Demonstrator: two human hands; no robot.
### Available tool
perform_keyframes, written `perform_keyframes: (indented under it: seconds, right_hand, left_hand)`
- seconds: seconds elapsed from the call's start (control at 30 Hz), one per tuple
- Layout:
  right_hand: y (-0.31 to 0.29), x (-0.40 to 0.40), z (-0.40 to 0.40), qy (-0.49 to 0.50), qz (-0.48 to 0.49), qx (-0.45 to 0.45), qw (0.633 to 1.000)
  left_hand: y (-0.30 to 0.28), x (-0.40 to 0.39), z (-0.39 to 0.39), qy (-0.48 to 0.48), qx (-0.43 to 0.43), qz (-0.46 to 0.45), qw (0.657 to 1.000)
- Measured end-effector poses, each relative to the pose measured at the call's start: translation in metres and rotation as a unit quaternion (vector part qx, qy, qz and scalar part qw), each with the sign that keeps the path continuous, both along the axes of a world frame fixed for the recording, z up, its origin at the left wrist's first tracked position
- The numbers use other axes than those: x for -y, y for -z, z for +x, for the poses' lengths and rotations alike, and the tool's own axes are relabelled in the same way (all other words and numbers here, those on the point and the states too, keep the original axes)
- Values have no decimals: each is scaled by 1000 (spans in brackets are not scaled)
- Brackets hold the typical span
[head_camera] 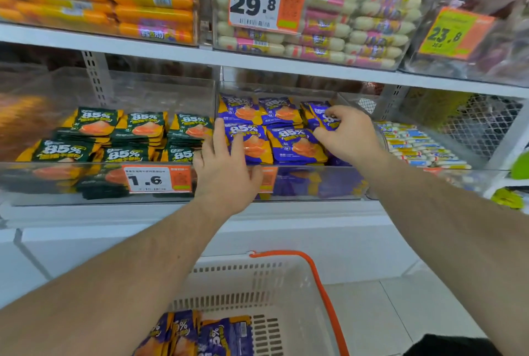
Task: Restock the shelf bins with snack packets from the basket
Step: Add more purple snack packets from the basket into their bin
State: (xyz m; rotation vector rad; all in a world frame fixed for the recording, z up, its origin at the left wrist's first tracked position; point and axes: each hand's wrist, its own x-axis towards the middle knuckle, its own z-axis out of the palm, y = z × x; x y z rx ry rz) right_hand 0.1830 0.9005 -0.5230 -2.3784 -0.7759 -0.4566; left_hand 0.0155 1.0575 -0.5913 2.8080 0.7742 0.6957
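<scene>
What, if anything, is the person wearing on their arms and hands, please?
Nothing shows on them: the left hand and right hand are bare, with no gloves, rings or watch in view. Both forearms are bare too, with no sleeves reaching into the picture.

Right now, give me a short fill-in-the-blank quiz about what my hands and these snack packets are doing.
1. The right hand pinches a ____ packet.
2. The left hand lies flat on the purple packets, its fingers ____.
3. The green packets carry a price tag reading ____.
4. The basket handle is ____.

Missing: purple; straight; 1.6; orange
</scene>
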Motion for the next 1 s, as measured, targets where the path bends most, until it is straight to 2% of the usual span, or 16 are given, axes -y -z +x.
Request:
perform_keyframes:
  seconds: [0.23,0.47,0.8,1.0]
  right_hand:
    - [22,3,24,58,-160,-56,984]
    - [34,11,30,51,-159,-63,984]
    - [46,15,44,34,-210,-63,975]
    - [38,21,28,38,-171,-85,981]
  left_hand:
    - [0,0,-4,6,5,0,1000]
    - [3,2,-2,-12,-3,31,999]
    - [0,-2,-6,1,-36,29,999]
    - [-4,-1,-8,14,-51,4,999]
